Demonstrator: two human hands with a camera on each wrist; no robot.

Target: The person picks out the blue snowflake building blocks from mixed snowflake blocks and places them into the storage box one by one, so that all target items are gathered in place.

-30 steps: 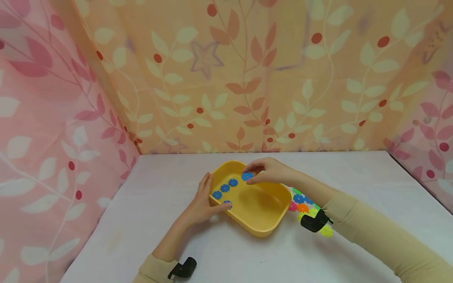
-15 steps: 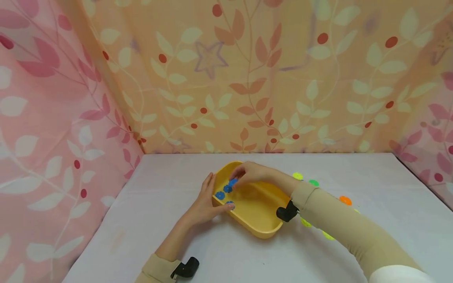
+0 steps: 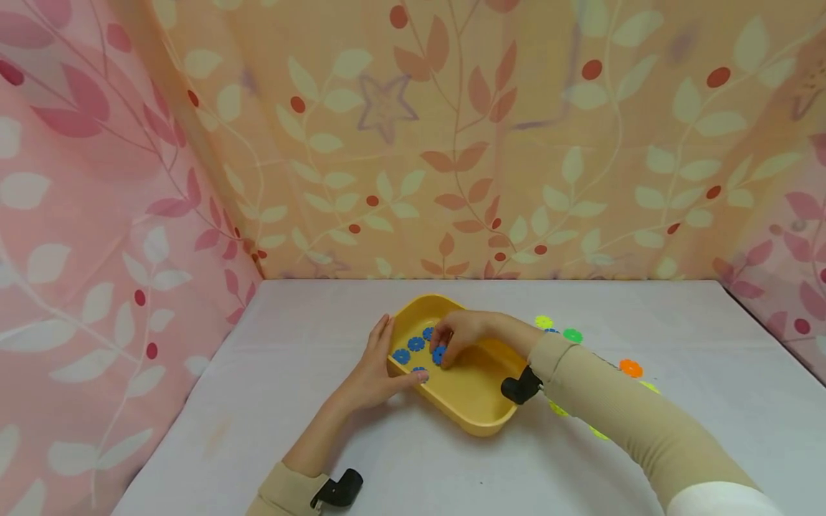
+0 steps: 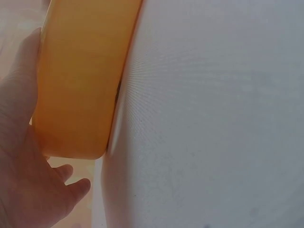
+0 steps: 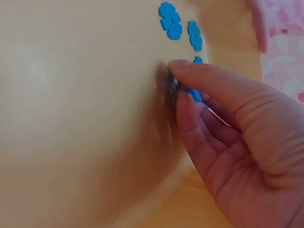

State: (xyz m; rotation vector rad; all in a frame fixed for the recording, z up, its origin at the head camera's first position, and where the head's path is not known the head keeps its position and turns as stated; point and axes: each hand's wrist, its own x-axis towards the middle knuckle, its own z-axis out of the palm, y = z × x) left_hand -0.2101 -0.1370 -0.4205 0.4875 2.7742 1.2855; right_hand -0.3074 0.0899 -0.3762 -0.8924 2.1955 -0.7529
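A yellow plastic basin [image 3: 474, 401] stands mid-table with several blue flower-shaped discs [image 3: 416, 344] at its left end. My left hand [image 3: 368, 376] grips that end, thumb over the near rim and fingers along the outer wall. In the left wrist view the fingers lie against the basin's orange-looking side [image 4: 83, 85]. Inside the basin, my right hand [image 3: 463, 333] pinches another blue flower-shaped disc [image 3: 439, 355] between thumb and fingers, close over the floor. In the right wrist view my right hand [image 5: 247, 133] partly hides this disc; blue discs [image 5: 171, 21] lie just beyond the fingertips.
Right of the basin, loose flower discs lie on the white table [image 3: 226, 401], among them a green disc [image 3: 573, 335], an orange disc [image 3: 631, 368] and a yellow disc [image 3: 544, 321]. My right forearm [image 3: 619, 401] covers part of them. A patterned curtain [image 3: 452, 143] hangs behind.
My right hand has moved left and down from near the basin's far rim, still with a blue disc, then slightly back toward me. My left hand has kept its grip on the basin.
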